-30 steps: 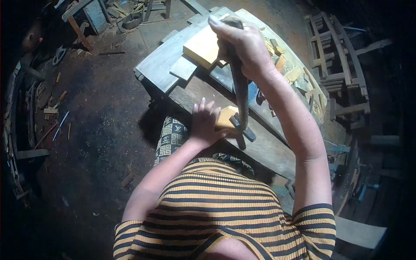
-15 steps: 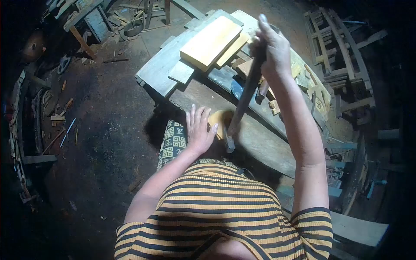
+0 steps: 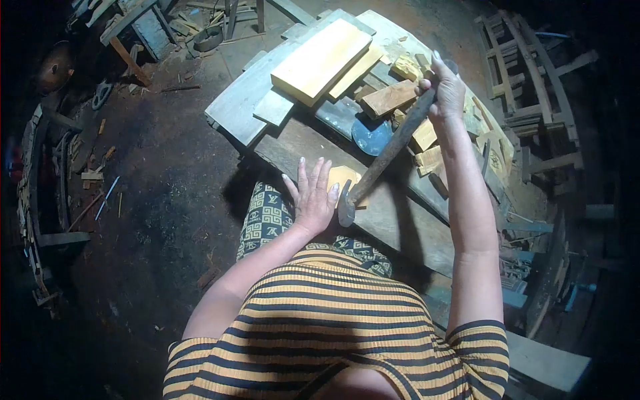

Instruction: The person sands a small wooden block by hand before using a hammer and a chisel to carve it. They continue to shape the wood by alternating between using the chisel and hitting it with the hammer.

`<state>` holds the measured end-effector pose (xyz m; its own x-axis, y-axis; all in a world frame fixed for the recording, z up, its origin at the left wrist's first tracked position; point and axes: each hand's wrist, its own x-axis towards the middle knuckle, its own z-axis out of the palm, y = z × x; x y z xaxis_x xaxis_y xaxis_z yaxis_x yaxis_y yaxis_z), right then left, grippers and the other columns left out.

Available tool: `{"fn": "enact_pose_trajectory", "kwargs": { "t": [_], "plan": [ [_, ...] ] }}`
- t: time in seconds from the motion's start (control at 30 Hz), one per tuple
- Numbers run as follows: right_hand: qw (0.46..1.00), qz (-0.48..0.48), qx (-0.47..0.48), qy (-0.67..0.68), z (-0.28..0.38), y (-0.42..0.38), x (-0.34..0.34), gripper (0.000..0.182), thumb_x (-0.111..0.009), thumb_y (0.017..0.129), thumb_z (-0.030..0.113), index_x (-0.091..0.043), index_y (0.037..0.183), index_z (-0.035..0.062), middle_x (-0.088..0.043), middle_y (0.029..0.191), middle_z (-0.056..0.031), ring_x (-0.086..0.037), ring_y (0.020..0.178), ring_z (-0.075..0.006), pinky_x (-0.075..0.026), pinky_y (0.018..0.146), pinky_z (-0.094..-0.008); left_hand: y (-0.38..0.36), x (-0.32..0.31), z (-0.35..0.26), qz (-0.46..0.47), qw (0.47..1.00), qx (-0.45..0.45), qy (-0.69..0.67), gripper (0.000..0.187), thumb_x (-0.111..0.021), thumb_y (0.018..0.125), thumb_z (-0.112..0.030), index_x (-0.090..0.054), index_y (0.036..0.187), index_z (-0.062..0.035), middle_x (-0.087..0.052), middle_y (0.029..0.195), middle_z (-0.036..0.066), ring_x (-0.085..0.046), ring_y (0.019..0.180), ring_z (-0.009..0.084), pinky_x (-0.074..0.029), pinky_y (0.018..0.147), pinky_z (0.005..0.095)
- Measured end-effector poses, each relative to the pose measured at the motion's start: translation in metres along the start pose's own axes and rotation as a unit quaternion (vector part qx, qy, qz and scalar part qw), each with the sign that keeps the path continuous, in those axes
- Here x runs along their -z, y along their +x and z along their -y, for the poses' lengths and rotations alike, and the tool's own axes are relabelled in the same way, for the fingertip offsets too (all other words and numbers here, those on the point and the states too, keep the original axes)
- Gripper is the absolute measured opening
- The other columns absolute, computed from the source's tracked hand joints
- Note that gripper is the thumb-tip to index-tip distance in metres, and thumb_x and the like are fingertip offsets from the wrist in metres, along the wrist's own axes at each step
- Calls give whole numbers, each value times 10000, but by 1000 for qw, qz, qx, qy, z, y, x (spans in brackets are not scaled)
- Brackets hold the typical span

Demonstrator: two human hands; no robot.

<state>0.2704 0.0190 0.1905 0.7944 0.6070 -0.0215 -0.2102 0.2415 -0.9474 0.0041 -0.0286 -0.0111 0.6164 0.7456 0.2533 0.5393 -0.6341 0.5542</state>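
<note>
My right hand (image 3: 445,93) is wrapped around the upper end of a long-handled hammer (image 3: 399,139), with the thumb stretched along the handle. The hammer slants down to the left, and its curved metal head overlaps the edge of a small pale wood piece (image 3: 343,175). On the dark bench plank (image 3: 400,220), my left hand (image 3: 313,200) lies with fingers spread, its thumb side against that wood piece. The hand and hammer head hide part of the piece. Beyond them are a blue round disc (image 3: 372,136) and a brown wood block (image 3: 389,98).
A thick yellow board (image 3: 321,60) lies on grey planks (image 3: 243,110) at the bench's far side. Offcuts (image 3: 427,133) crowd the right side. Wooden frames (image 3: 527,73) stand farther right, and scraps (image 3: 103,170) litter the dark floor at left.
My right hand has moved right and slightly down, leaving the hammer handle more slanted. The hammer head has shifted slightly up and left; my left hand stays beside the wood piece.
</note>
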Motion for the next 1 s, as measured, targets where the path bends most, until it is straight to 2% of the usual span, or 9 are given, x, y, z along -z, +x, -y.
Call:
{"fn": "enact_pose_trajectory", "kwargs": {
  "t": [0.27, 0.33, 0.53, 0.77, 0.8, 0.83, 0.93, 0.97, 1.0],
  "plan": [
    [998, 23, -61, -6, -29, 38, 17, 271, -676, 853, 276, -500, 933, 87, -461, 653, -5, -435, 465, -87, -408, 435, -274, 3, 0, 1, 5, 1000, 0, 13, 532, -442, 921, -301, -315, 1412, -139, -274, 1483, 63, -95, 1406, 377, 11, 1022, 716],
    [996, -36, -75, -25, -36, 45, 14, 286, -692, 838, 281, -488, 916, 96, -453, 658, -7, -437, 468, -96, -396, 433, -272, 4, 0, 2, 5, 1000, 1, 15, 528, -440, 922, -300, -316, 1411, -145, -276, 1483, 57, -100, 1407, 372, 11, 1022, 715],
    [990, -42, -131, 11, -51, 63, 21, 308, -712, 821, 260, -461, 910, 104, -453, 670, -18, -445, 463, -107, -399, 423, -289, 6, 2, 0, 13, 1000, 18, 10, 502, -429, 932, -295, -324, 1405, -162, -291, 1478, 46, -106, 1409, 357, 1, 1028, 710],
    [990, -121, -67, 26, -47, 61, 46, 318, -747, 799, 245, -511, 886, 52, -459, 649, -38, -438, 431, -148, -383, 389, -310, 18, 18, -8, 64, 996, 57, 5, 499, -444, 939, -273, -318, 1416, -205, -292, 1483, 53, -94, 1412, 357, -25, 1029, 717],
    [990, -125, -46, 50, -47, 57, 62, 290, -743, 805, 246, -537, 876, 55, -467, 649, -29, -441, 453, -138, -386, 404, -292, 19, 21, -9, 76, 994, 73, -4, 503, -452, 938, -259, -315, 1420, -219, -292, 1483, 54, -92, 1412, 358, -37, 1027, 721],
    [988, -145, -39, 25, -44, 54, 75, 283, -672, 856, 352, -501, 815, 130, -439, 616, 10, -446, 477, -131, -382, 435, -299, 22, 21, -7, 67, 995, 73, 3, 510, -478, 930, -245, -327, 1416, -279, -290, 1484, 55, -91, 1411, 366, -52, 1017, 732],
    [985, -166, -24, 39, -29, 19, 96, 352, -712, 830, 323, -469, 930, 88, -482, 715, -52, -493, 528, -165, -427, 465, -312, 28, 22, -4, 47, 996, 64, 49, 510, -500, 919, -268, -347, 1400, -341, -287, 1486, 55, -93, 1408, 375, -44, 1009, 743],
    [983, -159, 71, -62, -21, 4, 94, 394, -716, 829, 276, -465, 1033, 50, -499, 762, -53, -500, 516, -159, -428, 456, -306, 27, 19, 0, 37, 996, 62, 58, 511, -517, 907, -283, -363, 1385, -378, -288, 1488, 50, -97, 1406, 377, -45, 995, 759],
    [970, -148, 127, -145, -9, -13, 86, 510, -718, 821, 215, -435, 1198, 19, -541, 859, -107, -573, 736, -193, -493, 624, -349, 28, 15, 2, 39, 994, 64, 82, 510, -521, 903, -294, -369, 1383, -378, -289, 1488, 41, -102, 1406, 370, -50, 990, 765]
  ]
}}
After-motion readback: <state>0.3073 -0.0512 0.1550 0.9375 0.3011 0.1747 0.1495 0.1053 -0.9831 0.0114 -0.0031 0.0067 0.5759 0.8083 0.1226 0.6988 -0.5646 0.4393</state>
